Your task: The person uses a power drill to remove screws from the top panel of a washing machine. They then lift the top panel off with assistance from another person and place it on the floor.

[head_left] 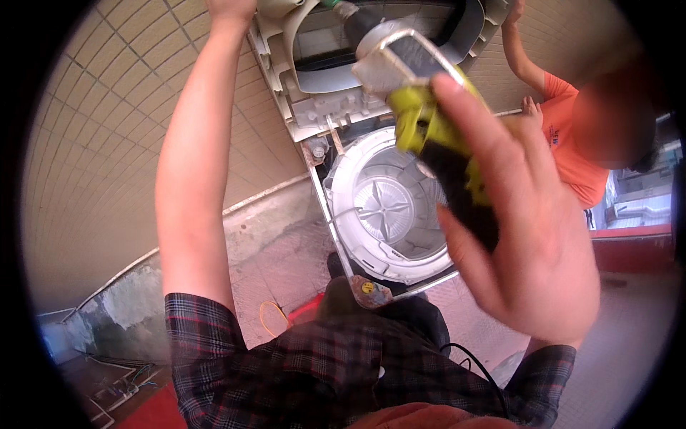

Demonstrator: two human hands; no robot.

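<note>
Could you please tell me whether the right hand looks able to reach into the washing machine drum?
Probably not freely: the right hand holds a yellow-green power tool. The drum does look uncovered, though, with the top frame raised off it.

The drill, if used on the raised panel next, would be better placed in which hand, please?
Probably the right hand: it holds the drill, nose toward the panel, while the left hand is up at the panel's left edge.
</note>
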